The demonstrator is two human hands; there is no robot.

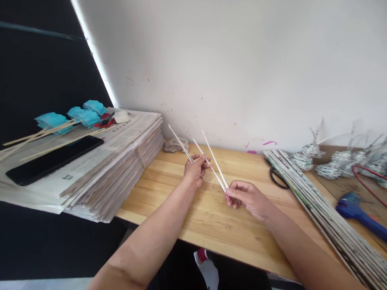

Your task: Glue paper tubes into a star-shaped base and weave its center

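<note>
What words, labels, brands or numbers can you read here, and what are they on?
None can be read with certainty.
Newspaper stack: rows of print on the top sheet, too small and blurred to read; the larger dark characters near the phone are also unclear.
Bundle of paper rods: printed specks and color, no legible words.
White sticks in the fingers: no text shows.

Newspaper stack (127,172) left on table (209,223), phone (54,159) atop; rod bundle (322,215) right; sticks (215,159) between.
</note>
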